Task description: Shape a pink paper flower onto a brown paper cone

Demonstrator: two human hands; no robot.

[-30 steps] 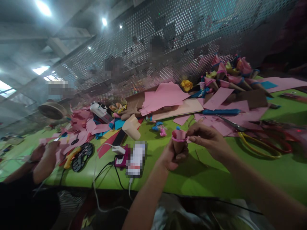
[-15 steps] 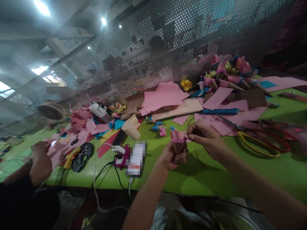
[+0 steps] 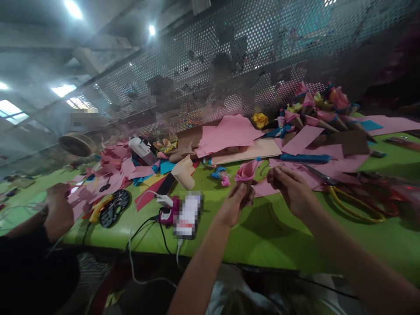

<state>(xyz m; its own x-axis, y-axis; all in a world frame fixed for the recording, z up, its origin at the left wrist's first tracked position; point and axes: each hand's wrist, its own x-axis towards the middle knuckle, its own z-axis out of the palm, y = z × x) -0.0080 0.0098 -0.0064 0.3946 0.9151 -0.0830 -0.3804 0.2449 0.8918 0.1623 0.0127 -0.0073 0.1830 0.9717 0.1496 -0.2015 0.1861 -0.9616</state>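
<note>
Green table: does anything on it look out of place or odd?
Nothing looks damaged. Pink paper scraps lie heaped on the green table, and a white cable hangs over its front edge. The left hand holds a paper cone.

Paper cone [image 3: 246, 173] in the fingers of the left hand [image 3: 234, 205]: pink rolled top, brown below. Table [image 3: 262, 236] under the fingers: plain lime green. Past the fingertips, loose paper sheets [image 3: 229, 131], flat pink. Tube [image 3: 302, 158] just beyond the right hand [image 3: 288, 190]: blue. Scissors [image 3: 354, 205] right of those fingers: yellow handles. Screen [image 3: 229, 65] far behind: grey metal, regular round-hole pattern. Paper flower [image 3: 260, 119] before it: yellow.
</note>
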